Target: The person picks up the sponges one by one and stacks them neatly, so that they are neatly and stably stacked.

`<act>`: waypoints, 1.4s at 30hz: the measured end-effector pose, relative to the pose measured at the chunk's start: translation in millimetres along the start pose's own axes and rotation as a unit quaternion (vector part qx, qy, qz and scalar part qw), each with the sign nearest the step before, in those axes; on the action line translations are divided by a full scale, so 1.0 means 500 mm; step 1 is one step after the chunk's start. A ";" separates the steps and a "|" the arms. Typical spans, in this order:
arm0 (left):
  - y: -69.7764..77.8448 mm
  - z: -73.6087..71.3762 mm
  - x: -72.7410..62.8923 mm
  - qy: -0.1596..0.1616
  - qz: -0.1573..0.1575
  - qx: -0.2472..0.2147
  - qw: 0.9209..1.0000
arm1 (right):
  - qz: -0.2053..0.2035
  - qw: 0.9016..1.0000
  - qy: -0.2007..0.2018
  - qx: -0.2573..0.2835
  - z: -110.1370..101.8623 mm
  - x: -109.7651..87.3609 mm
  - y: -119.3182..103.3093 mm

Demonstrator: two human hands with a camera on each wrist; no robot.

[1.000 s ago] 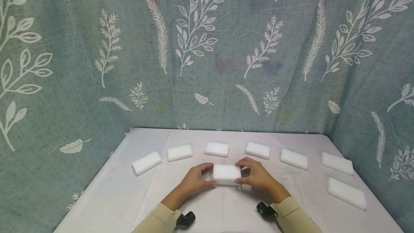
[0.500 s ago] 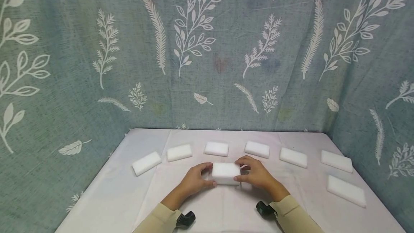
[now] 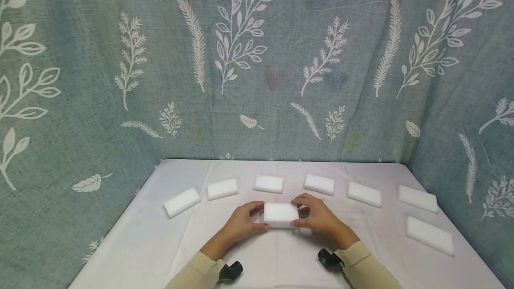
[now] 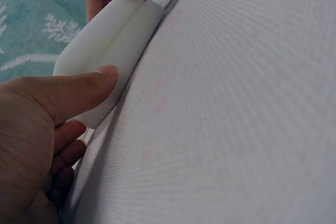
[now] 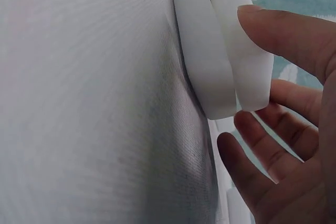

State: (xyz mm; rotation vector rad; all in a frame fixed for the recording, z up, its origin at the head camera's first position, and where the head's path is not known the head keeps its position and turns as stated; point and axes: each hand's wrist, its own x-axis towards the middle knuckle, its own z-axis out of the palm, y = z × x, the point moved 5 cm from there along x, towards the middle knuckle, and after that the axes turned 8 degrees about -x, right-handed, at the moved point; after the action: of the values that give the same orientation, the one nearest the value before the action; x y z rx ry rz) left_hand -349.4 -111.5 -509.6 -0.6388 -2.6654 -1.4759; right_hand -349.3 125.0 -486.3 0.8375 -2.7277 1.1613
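Note:
Two white sponge blocks lie stacked flat on the table in front of me, an upper sponge (image 5: 244,61) over a lower sponge (image 5: 207,64). At the stack's left end my left hand (image 3: 242,223) holds it, the thumb (image 4: 100,85) lying across the front of both layers and the fingers behind. My right hand (image 3: 319,217) pinches the right end of the upper sponge, its thumb (image 5: 273,30) on the front face. In the right wrist view, the lower fingers of that hand spread near the end of the stack. The two long edges run nearly flush.
Several more white sponges lie in an arc around the stack, from a left sponge (image 3: 182,202) past a back sponge (image 3: 269,184) to a right sponge (image 3: 429,235). A pale cloth covers the table (image 3: 132,244). A patterned green curtain (image 3: 277,133) encloses the back and sides.
Hardly anything differs. Both hands stay at the ends of the stack, and the head view has shifted slightly.

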 end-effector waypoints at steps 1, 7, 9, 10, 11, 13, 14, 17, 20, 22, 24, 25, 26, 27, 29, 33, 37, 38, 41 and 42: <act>0.000 0.000 0.000 0.000 0.000 0.001 1.000 | 0.001 1.000 0.000 0.000 0.000 0.000 0.001; 0.001 -0.002 0.002 -0.006 -0.004 -0.004 1.000 | -0.011 1.000 0.000 -0.002 0.001 0.003 0.002; 0.001 -0.002 0.002 -0.008 -0.001 -0.010 1.000 | -0.017 1.000 -0.005 -0.003 0.003 0.003 0.003; 0.001 -0.003 0.002 -0.009 0.001 -0.013 1.000 | -0.019 1.000 -0.009 -0.003 0.004 0.003 0.003; 0.000 -0.004 0.003 -0.010 0.003 -0.016 1.000 | -0.021 1.000 -0.013 -0.004 0.004 0.003 0.003; -0.001 -0.005 0.003 -0.010 0.005 -0.022 1.000 | -0.018 1.000 -0.019 -0.011 0.006 0.002 0.006; -0.002 -0.005 0.003 -0.012 0.005 -0.022 1.000 | -0.015 1.000 -0.023 -0.013 0.006 0.002 0.007; -0.005 -0.004 0.003 -0.015 0.005 -0.022 1.000 | -0.006 0.999 -0.030 -0.019 0.007 0.002 0.009; -0.007 -0.004 0.004 -0.017 0.004 -0.021 1.000 | -0.001 0.999 -0.031 -0.020 0.007 0.003 0.010; -0.007 -0.004 0.004 -0.016 0.004 -0.019 1.000 | -0.001 0.999 -0.030 -0.019 0.006 0.003 0.009; -0.006 -0.005 0.004 -0.014 0.004 -0.018 1.000 | 0.002 0.999 -0.028 -0.020 0.005 0.003 0.009; -0.005 -0.005 0.003 -0.014 0.005 -0.016 1.000 | 0.004 0.999 -0.027 -0.021 0.004 0.003 0.008; -0.005 -0.005 0.004 -0.014 0.004 -0.014 1.000 | 0.006 0.999 -0.028 -0.021 0.003 0.003 0.008; -0.004 -0.006 0.004 -0.014 0.004 -0.012 1.000 | 0.007 0.999 -0.028 -0.024 0.002 0.003 0.007; -0.003 -0.006 0.005 -0.013 0.005 -0.005 1.000 | 0.011 0.999 -0.029 -0.027 0.000 0.003 0.007; -0.004 -0.006 0.009 -0.014 0.001 0.004 1.000 | 0.013 0.999 -0.034 -0.034 -0.003 0.003 0.008; -0.009 -0.003 0.009 -0.014 -0.007 0.004 1.000 | 0.014 0.998 -0.041 -0.043 -0.001 0.003 0.011; -0.010 -0.002 0.008 -0.015 -0.006 0.002 1.000 | 0.012 0.998 -0.042 -0.044 0.000 0.002 0.012; -0.008 0.000 0.004 -0.015 -0.004 -0.011 1.000 | 0.007 0.998 -0.042 -0.041 0.001 0.001 0.012; -0.007 0.000 0.003 -0.015 0.001 -0.014 1.000 | 0.005 0.998 -0.042 -0.039 0.001 0.000 0.012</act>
State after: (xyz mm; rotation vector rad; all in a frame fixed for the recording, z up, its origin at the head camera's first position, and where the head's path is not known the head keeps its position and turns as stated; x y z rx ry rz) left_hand -352.1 -112.4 -511.9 -0.6703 -2.6687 -1.5175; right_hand -352.4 128.0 -490.4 0.8825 -2.8265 1.0372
